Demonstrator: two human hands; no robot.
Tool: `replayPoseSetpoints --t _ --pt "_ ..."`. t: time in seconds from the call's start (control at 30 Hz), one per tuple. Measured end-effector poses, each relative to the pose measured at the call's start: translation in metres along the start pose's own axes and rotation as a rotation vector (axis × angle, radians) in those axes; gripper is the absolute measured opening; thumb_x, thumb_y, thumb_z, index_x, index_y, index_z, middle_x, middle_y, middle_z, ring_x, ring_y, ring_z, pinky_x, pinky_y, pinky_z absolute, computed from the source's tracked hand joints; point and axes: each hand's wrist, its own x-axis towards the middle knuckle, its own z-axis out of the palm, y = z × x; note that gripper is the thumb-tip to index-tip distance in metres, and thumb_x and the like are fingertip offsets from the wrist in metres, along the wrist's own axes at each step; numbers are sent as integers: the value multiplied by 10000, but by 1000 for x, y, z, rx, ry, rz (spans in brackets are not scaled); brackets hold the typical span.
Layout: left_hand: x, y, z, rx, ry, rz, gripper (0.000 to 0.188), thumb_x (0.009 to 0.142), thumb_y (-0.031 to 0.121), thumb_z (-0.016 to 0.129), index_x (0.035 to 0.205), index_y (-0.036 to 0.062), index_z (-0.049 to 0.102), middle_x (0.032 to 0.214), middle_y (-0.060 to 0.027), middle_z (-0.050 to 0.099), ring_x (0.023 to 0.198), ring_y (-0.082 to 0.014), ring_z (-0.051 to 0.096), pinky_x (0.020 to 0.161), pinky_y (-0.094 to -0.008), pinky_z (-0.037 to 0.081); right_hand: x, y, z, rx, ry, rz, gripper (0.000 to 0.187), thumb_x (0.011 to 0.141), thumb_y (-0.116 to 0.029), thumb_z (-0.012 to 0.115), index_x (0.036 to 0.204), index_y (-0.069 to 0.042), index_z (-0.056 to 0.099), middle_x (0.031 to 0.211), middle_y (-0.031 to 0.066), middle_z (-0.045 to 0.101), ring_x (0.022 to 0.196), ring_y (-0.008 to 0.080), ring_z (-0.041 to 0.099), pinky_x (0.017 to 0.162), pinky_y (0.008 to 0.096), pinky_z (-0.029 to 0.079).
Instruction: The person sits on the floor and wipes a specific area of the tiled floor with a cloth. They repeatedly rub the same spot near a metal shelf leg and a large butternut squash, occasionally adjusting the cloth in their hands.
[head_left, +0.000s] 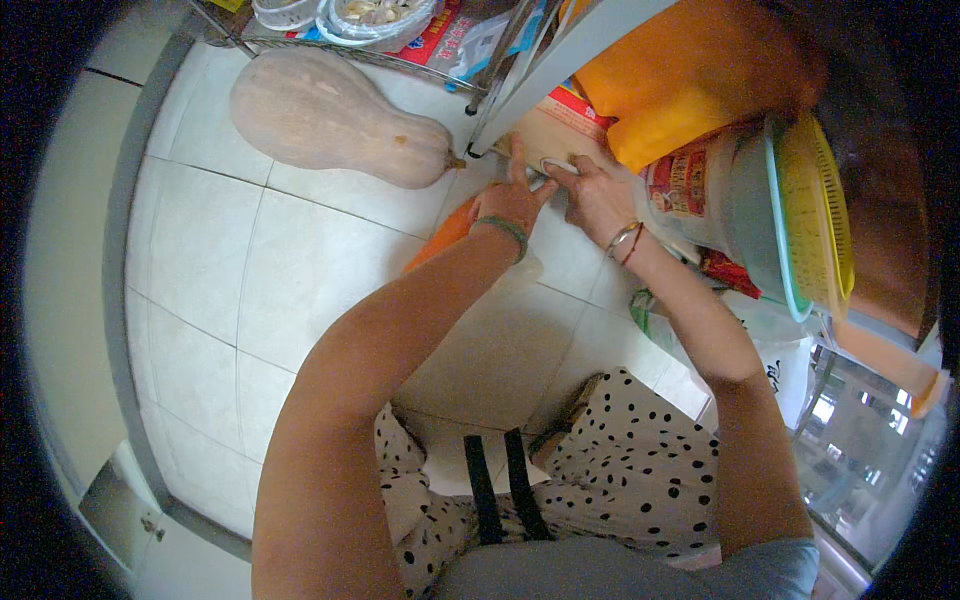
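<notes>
My left hand [508, 203] is low over the floor, index finger stretched toward a pale bag and thumb pointing right. Its other fingers curl by a smooth orange object [447, 232], which looks gripped there; my forearm covers part of it and its kind is unclear. Close on the right, my right hand [597, 205] has thumb and forefinger pinched at the near edge of the pale bag [556, 122], which has a red printed band. The two thumbs nearly meet. Left of the hands, a large tan butternut squash [330, 118] lies on the tiles, its stem toward them.
A wire rack [360, 52] holding a light-blue basket [325, 22] stands at the back. A slanted pale metal leg [570, 62] rises beside the pale bag. To the right are an orange bag [690, 75], a clear plastic tub [690, 195], a turquoise-rimmed basin [783, 225] and a yellow strainer [825, 200].
</notes>
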Motion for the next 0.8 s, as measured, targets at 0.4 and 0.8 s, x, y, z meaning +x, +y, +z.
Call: replayPoseSetpoints --t 0.4,0.8 --pt "9 -7 8 -71 17 43 576 874 95 441 1365 363 304 1432 -286 -123 913 -379 617 554 -449 554 11 4 3 180 -4 33 349 750 -106 553 1069 -225 630 938 131 589 810 296 599 656 397 501" --pt "16 -7 0 8 247 49 589 875 100 431 1398 305 251 1434 -307 -62 886 -286 646 694 -351 537 2 4 -11 189 165 118 472 732 -73 568 1184 -207 550 995 145 570 810 323 593 635 410 498"
